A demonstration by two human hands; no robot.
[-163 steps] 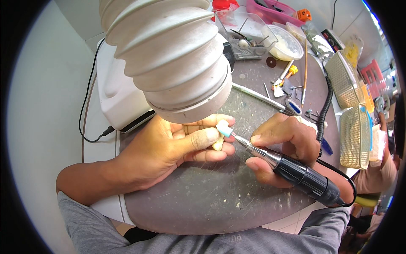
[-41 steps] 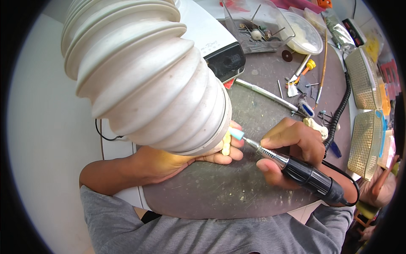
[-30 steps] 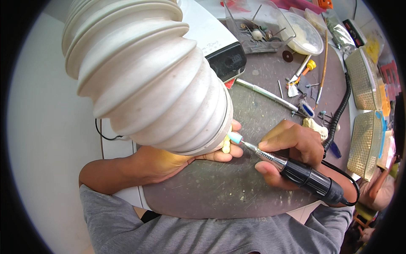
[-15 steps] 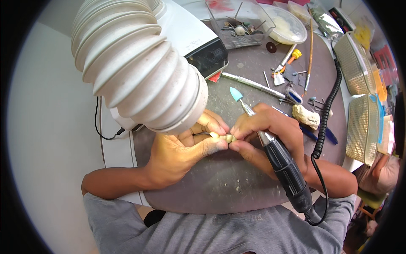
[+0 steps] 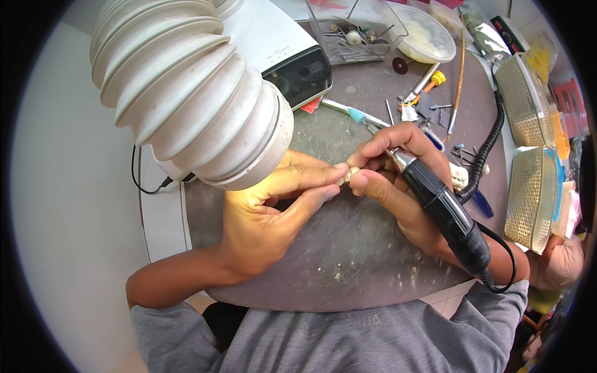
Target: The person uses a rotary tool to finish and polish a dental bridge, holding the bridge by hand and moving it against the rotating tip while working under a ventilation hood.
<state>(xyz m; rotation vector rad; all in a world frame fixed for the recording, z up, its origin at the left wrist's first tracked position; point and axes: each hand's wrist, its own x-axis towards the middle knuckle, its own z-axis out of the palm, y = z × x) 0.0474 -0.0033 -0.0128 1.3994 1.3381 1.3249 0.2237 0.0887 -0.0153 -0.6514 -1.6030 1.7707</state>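
My left hand (image 5: 267, 224) is closed, thumb and fingertips pinching a small cream, tooth-like piece (image 5: 351, 174). My right hand (image 5: 404, 199) grips a black and silver rotary handpiece (image 5: 444, 214) while its thumb and forefinger also meet at that piece. The handpiece's pale blue pointed tip (image 5: 356, 115) sticks up beyond my right fingers, clear of the piece. Just left of and above my hands hangs the end of a white ribbed hose (image 5: 261, 149), over part of my left hand.
A white machine (image 5: 261, 37) stands behind the hose. Scattered small tools (image 5: 428, 102), a coiled cord (image 5: 482, 165), a clear box of bits (image 5: 354, 53) and a round container (image 5: 425, 38) are on the grey bench (image 5: 311, 273). Two woven baskets (image 5: 525, 199) line the right, beside another person's arm (image 5: 553, 261).
The blue tip has left the piece, and both hands have come together on it. Over the last half second they moved slightly up and right. The hose end now sits farther left.
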